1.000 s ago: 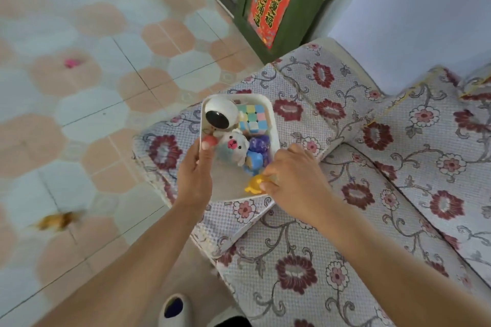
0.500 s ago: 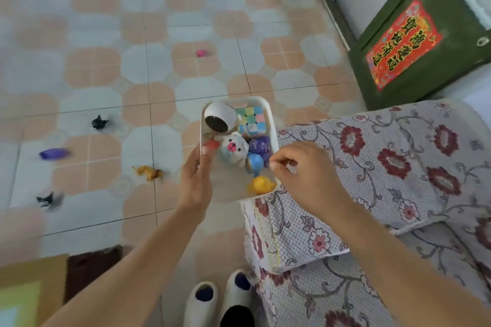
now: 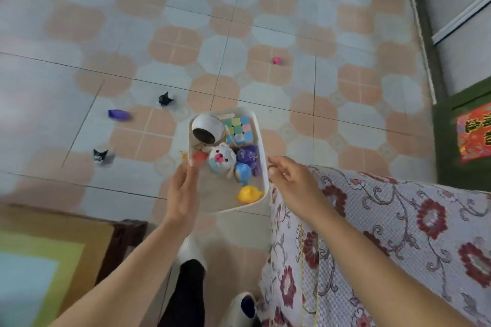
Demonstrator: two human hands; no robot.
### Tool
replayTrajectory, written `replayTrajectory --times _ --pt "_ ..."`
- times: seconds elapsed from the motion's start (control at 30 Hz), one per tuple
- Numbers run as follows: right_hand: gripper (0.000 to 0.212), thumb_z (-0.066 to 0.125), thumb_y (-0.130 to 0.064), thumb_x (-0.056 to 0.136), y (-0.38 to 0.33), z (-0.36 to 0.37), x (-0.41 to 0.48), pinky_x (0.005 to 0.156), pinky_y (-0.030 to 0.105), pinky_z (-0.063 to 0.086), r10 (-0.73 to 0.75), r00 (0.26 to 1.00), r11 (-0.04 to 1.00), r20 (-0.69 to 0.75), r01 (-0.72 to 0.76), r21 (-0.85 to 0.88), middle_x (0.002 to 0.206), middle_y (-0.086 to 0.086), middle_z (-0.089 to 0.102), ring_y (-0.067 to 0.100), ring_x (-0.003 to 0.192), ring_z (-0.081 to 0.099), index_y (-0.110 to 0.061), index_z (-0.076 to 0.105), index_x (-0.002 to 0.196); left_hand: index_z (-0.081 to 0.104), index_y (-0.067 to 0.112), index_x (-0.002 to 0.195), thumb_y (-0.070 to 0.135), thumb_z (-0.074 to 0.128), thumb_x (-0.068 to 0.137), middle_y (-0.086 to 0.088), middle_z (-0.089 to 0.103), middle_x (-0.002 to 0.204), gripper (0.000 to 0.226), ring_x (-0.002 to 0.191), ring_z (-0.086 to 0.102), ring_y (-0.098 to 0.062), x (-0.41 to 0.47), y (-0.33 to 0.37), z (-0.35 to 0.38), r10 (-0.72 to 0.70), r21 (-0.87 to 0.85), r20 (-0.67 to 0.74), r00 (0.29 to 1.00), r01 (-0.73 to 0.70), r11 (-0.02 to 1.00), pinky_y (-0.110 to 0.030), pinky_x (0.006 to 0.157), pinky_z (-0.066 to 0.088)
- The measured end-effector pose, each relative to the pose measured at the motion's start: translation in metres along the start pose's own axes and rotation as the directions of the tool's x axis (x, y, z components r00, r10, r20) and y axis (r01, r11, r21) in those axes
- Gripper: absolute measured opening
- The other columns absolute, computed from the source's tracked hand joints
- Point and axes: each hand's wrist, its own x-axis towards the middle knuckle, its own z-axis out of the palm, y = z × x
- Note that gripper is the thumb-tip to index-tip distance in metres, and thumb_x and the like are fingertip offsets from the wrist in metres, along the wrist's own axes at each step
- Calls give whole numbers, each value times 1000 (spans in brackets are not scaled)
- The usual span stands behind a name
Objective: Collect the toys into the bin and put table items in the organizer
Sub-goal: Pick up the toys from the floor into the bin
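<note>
Your left hand (image 3: 183, 194) has its grip closed on the left rim of the white bin (image 3: 218, 199), over the tiled floor (image 3: 265, 21). Your right hand (image 3: 292, 180) is loose and holds nothing, just beside the right rim. Yellow duck (image 3: 248, 194), plush bear (image 3: 220, 159) and pastel cube (image 3: 236, 127) are inside. A purple toy (image 3: 119, 115) lies on the tiles.

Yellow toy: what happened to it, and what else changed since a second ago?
The right hand let go of the yellow toy, which now lies in the white bin's near corner; the hand has drawn back empty. The bin moved from over the sofa to over the floor. The left hand still grips its left rim; the other toys inside stayed put.
</note>
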Motion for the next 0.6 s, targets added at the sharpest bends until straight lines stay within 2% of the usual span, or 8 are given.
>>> replayTrajectory --times 0.07,0.13,0.27,0.33,0.4,0.5,0.6 --pt "29 46 -19 98 -17 16 28 98 38 47 -35 998 999 43 34 27 120 0 65 13 110 59 -16 60 123 63 27 88 44 39 99 17 66 74 32 69 59 6 23 7 -13 -12 -21 -46 999 11 1000 -14 65 45" --pt "29 47 -18 97 -33 29 56 97 39 47 -51 997 998 64 49 45 118 -1 66 12 109 60 -16 60 123 62 28 83 41 39 100 20 67 68 31 63 60 8 47 15 -25 -10 -59 -82 997 6 998 -16 61 48" --pt "28 47 -18 97 -61 61 127 91 32 49 -79 990 994 116 70 79 114 -6 67 9 105 61 -18 62 121 68 34 85 54 45 92 14 70 83 32 85 62 -10 116 20 -61 -5 -100 -135 991 -9 995 -35 80 51" --pt "25 48 -17 97 -71 77 159 86 28 49 -101 986 991 129 89 96 108 -10 67 9 99 62 -21 63 117 67 29 86 57 45 91 5 68 88 36 88 62 -19 147 20 -77 -1 -99 -149 989 -14 995 -45 84 51" --pt "24 48 -16 97 -76 100 194 83 27 49 -104 984 990 148 89 106 103 -10 68 10 93 65 -23 63 115 68 33 89 58 44 91 3 69 94 36 93 62 -21 180 15 -94 13 -86 -162 987 -27 996 -50 87 51" --pt "23 48 -18 97 -68 138 245 81 28 50 -82 985 990 153 64 124 102 -4 68 13 89 67 -19 63 115 67 37 93 59 42 88 8 69 98 34 96 63 -16 224 -5 -116 3 -81 -193 981 -19 997 -42 88 52" --pt "23 47 -16 96 -42 176 282 77 28 50 -32 988 994 152 16 106 102 -1 68 16 89 67 -18 64 111 66 33 98 57 41 89 3 67 104 36 98 62 -15 250 -33 -129 -6 -75 -222 975 -11 997 -36 88 51"
